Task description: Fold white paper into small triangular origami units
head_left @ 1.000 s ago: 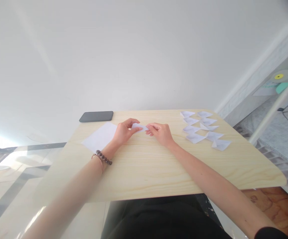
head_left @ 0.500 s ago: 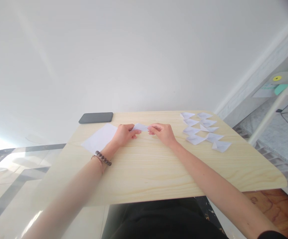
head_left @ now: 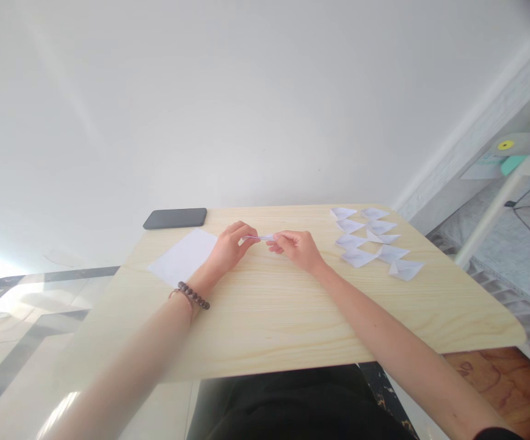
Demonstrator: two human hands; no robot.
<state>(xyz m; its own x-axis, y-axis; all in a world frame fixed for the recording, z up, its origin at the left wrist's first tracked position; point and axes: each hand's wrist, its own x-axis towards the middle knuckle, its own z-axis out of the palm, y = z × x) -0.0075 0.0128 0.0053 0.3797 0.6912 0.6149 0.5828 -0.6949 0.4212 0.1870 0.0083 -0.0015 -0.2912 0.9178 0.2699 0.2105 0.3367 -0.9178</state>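
The left hand (head_left: pixel 229 247) pinches one end of a small folded white paper (head_left: pixel 265 238) between thumb and fingers, and the right hand (head_left: pixel 299 247) grips the other end, so the paper spans the gap between them, seen nearly edge-on. Around the left wrist sits a dark beaded bracelet (head_left: pixel 194 295). Beneath both hands spreads a pale wood-grained tabletop (head_left: pixel 269 318) with rounded corners. A flat white sheet (head_left: pixel 183 255) lies just left of the left hand, its near edge partly behind the wrist; past the sheet, at the far left corner, rests a black slab (head_left: pixel 176 218) like a phone. Well to the right of the right hand, nine folded white paper shapes (head_left: pixel 358 258) stand in two uneven columns. Beyond the hands rises a plain pale wall (head_left: pixel 265 110). Farther right is a white metal post (head_left: pixel 489 217); low on the left, glossy tiled floor (head_left: pixel 13 373) catches bright light.
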